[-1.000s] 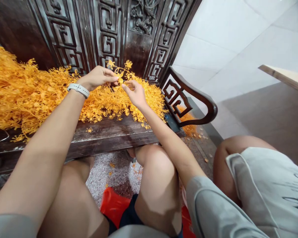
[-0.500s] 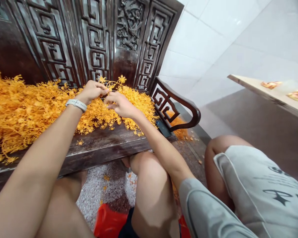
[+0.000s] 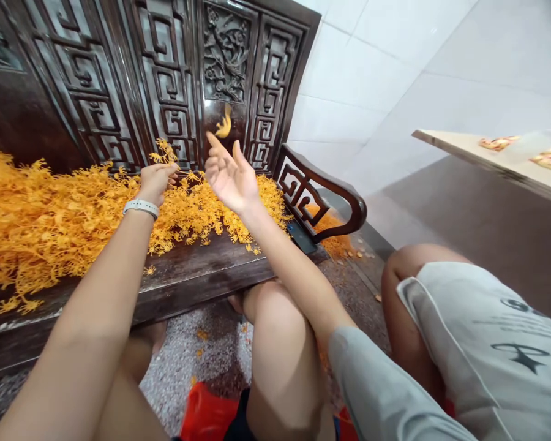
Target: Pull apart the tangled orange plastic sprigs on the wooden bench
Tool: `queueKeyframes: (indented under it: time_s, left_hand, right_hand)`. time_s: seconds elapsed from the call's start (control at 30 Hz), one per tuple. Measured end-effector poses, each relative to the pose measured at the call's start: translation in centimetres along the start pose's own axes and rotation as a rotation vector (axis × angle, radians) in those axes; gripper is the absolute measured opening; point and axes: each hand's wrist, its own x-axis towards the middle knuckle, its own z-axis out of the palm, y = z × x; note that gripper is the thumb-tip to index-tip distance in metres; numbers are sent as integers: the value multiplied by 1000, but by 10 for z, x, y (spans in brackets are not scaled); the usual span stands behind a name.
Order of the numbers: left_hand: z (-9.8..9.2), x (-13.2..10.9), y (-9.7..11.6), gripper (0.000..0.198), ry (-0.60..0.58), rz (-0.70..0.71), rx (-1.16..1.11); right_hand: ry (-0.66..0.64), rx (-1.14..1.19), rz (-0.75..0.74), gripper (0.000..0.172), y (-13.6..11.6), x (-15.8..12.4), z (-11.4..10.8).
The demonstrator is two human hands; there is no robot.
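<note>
A big heap of orange plastic sprigs [image 3: 50,214] covers the seat of a dark carved wooden bench [image 3: 197,269]. My left hand [image 3: 155,180], with a white band on the wrist, is closed around one orange sprig [image 3: 165,150] held just above the heap. My right hand [image 3: 229,174] is raised palm up with its fingers spread and nothing in it. A small orange piece [image 3: 223,126] is in the air just above those fingertips, in front of the bench back.
The bench's curved armrest [image 3: 330,196] stands to the right, with orange bits on the floor [image 3: 335,242] beyond it. A dark phone [image 3: 300,236] lies at the seat's right end. Another person's knee and grey shirt [image 3: 463,331] are at right. A red stool [image 3: 206,416] shows under me.
My right hand let go of the sprig, opened and lifted palm up; a small orange piece now flies above it. My left hand moved left with the sprig.
</note>
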Motion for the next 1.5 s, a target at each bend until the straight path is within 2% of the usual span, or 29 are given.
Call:
queueKeyframes:
  time_s: [0.07, 0.1, 0.13, 0.2, 0.27, 0.33, 0.43, 0.57, 0.63, 0.7, 0.9, 1.03, 1.17, 1.27, 1.4, 1.5]
  left_hand:
    - [-1, -2, 5, 15, 59, -9, -40]
    - [-2, -3, 7, 15, 83, -8, -62]
    - [-3, -3, 9, 16, 96, -2, -81]
    - [-7, -2, 13, 18, 102, 21, -114]
    - [-10, 0, 18, 24, 64, 59, -122]
    - [-13, 1, 26, 32, -21, 97, -104]
    - [-14, -3, 37, 39, -229, 147, -35]
    - [-15, -15, 48, 37, -603, 179, 147]
    - [-14, -17, 50, 33, -704, 170, 212]
    - [-13, -16, 49, 28, -734, 172, 228]
    - [-9, -12, 49, 28, -746, 186, 205]
    - [-6, -10, 44, 29, -719, 194, 156]
    - [-4, -5, 35, 32, -585, 277, 164]
    - [-6, -5, 36, 35, -503, 363, 189]
    - [-7, -8, 51, 26, -458, 475, 193]
    - [-4, -10, 58, 27, -399, 517, 148]
  right_hand:
    - [431, 207, 77, 37, 13, 7, -19]
    - [580, 298, 156, 33, 21, 8, -23]
    - [653, 354, 237, 29, 28, 9, -23]
    - [606, 339, 328, 25, 40, 7, -20]
    - [535, 238, 305, 22, 45, 6, -14]
    - [512, 130, 251, 16, 46, 7, -11]
    - [548, 19, 187, 9, 44, 8, -11]
    - [578, -112, 173, 16, 44, 8, -11]
    - [554, -192, 165, 20, 47, 7, -12]
    - [543, -265, 152, 21, 50, 7, -13]
    - [635, -489, 94, 26, 59, 8, -18]
    - [566, -531, 64, 18, 61, 10, -18]
    - [419, -534, 86, 22, 59, 11, -15]
    - [211, -436, 121, 23, 55, 10, -14]
    - [-25, -347, 94, 25, 45, 5, -12]
    - [-390, -429, 181, 25, 33, 0, -1]
